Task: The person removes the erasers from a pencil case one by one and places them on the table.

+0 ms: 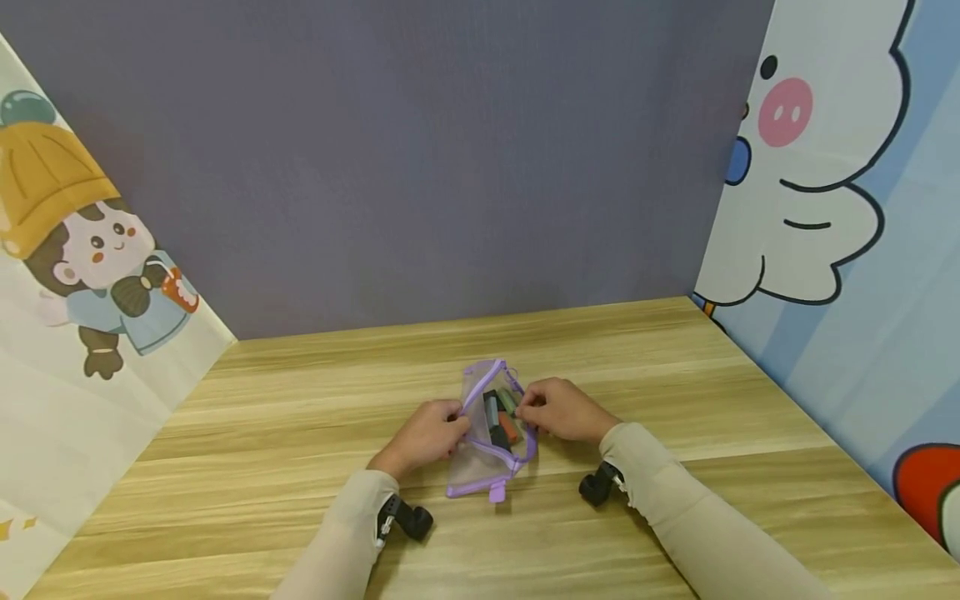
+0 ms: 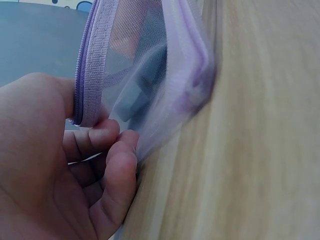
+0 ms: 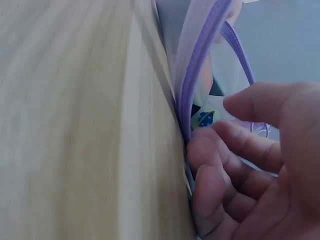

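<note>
A purple-trimmed mesh zip pouch [image 1: 477, 467] lies on the table with its zipper gaping. Through the opening show several small blocks: a green one [image 1: 507, 402], an orange one [image 1: 509, 427] and a grey-blue one [image 1: 492, 412], beside dark pieces. My left hand [image 1: 427, 433] pinches the left zipper edge of the pouch, its thumb behind the purple tape [image 2: 95, 65] in the left wrist view. At the right rim, my right hand [image 1: 564, 410] has loosely bent fingers by the green block. In the right wrist view, its thumb stands apart from the fingertips, which touch the pouch's edge.
The wood-grain table [image 1: 300, 400] extends around the pouch on all sides. A grey panel [image 1: 450, 167] rises at the back. Cartoon-printed walls [image 1: 817, 233] flank left and right. Each wrist carries a small black camera [image 1: 411, 520].
</note>
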A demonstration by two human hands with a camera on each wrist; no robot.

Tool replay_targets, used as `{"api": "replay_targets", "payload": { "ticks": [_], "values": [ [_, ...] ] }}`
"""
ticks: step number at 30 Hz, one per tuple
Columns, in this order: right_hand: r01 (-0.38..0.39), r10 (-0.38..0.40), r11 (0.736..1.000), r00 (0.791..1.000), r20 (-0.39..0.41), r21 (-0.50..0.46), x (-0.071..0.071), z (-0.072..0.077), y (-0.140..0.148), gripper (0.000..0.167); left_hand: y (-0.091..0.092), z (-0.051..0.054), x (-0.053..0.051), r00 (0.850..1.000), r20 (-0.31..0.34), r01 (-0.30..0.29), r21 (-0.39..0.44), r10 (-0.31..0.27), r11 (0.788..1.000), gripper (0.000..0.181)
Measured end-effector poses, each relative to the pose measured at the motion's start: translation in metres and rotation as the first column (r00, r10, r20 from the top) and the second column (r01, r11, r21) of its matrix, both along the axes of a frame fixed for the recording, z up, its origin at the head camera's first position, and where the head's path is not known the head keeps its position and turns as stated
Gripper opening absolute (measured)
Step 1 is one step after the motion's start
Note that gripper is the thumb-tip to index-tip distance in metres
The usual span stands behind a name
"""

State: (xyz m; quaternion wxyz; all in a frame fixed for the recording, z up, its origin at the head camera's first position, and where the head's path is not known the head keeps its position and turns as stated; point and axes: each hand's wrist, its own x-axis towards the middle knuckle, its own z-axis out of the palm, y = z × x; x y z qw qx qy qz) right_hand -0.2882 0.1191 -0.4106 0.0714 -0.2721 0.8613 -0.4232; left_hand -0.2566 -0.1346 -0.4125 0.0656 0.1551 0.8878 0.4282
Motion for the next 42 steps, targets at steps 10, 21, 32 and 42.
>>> {"api": "replay_targets", "payload": {
  "ticks": [10, 21, 32, 42],
  "values": [
    [0.06, -0.06, 0.998, 0.998, -0.007, 0.01, 0.001, 0.003, -0.004, 0.013, 0.0, 0.002, 0.0, 1.0, 0.009, -0.004, 0.004, 0.004, 1.0, 0.021],
    [0.079, -0.079, 0.997, 0.997, 0.007, 0.022, 0.0, 0.001, -0.008, 0.015, 0.001, 0.0, 0.001, 1.0, 0.008, -0.012, -0.011, 0.012, 1.0, 0.021],
    [0.144, -0.143, 0.987, 0.99, -0.022, 0.066, -0.001, 0.002, -0.01, 0.015, 0.001, 0.001, 0.0, 1.0, 0.007, -0.005, 0.001, 0.005, 1.0, 0.022],
    [0.166, -0.165, 0.983, 0.986, -0.013, 0.084, -0.004, 0.0, -0.011, 0.014, 0.002, 0.0, -0.001, 1.0, -0.011, -0.009, -0.008, 0.009, 1.0, 0.024]
  ]
}}
